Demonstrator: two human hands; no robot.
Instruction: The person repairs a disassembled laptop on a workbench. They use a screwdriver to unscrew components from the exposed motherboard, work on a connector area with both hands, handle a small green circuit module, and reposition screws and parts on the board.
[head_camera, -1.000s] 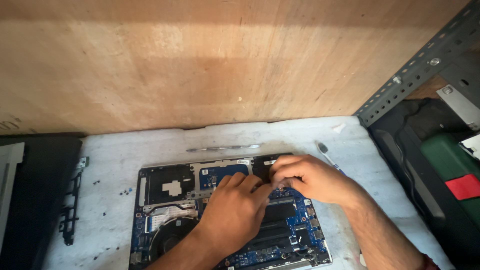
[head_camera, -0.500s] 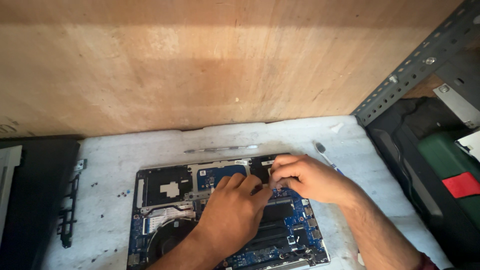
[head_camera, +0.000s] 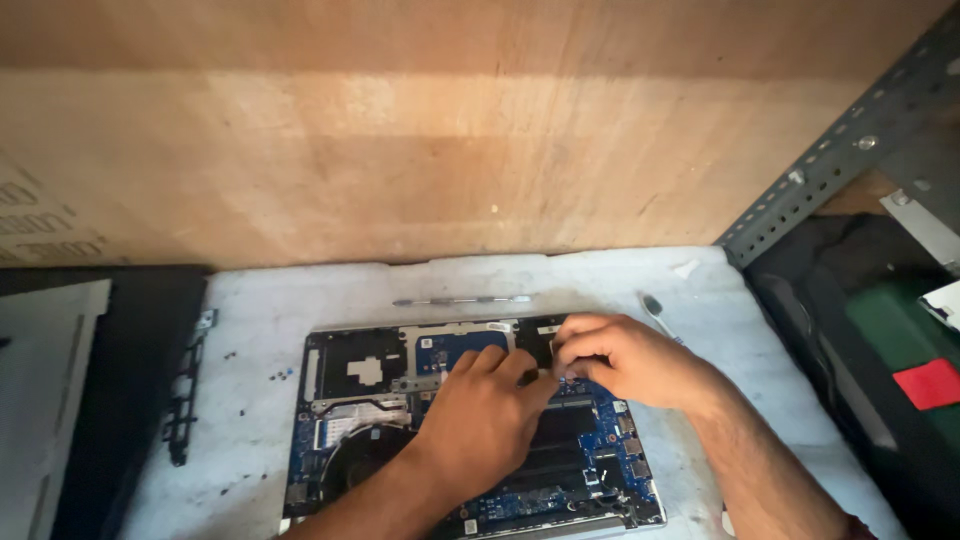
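Opened laptop (head_camera: 470, 430) lies flat on the counter (head_camera: 250, 310), its blue circuit board bare: stiff but fragile, best touched at edges. Left hand (head_camera: 480, 420) rests spread; right hand (head_camera: 625, 360) fingers pinch a small part, too tiny to identify.

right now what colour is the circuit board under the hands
Blue, with black parts on it; the circuit board shows best in the head view, the only one.

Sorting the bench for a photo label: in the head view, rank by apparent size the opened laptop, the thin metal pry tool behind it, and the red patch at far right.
1. Opened laptop, by far the largest.
2. Thin metal pry tool, long but very slim.
3. Red patch, shorter yet broader; its order against the tool is unsure.
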